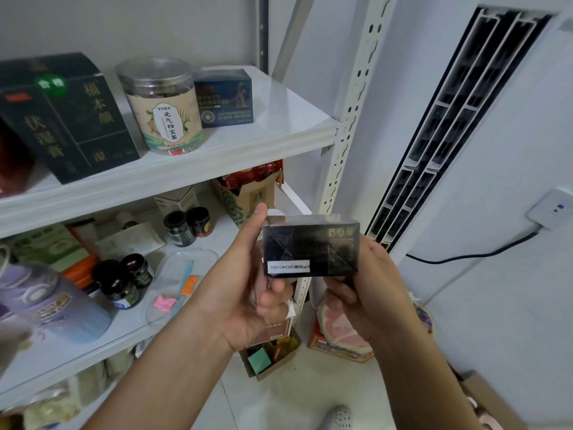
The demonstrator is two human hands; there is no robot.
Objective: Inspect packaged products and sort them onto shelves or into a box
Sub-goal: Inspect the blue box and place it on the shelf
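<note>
White shelves (279, 119) behind, a dark box (310, 246) between the hands.
Left hand (245, 299) and right hand (372, 293) grip its ends; it looks light, stiff, slippery.

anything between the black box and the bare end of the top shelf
Nothing visible: left hand and right hand hold the black box below the top shelf, whose end right of the blue box lies bare.
</note>
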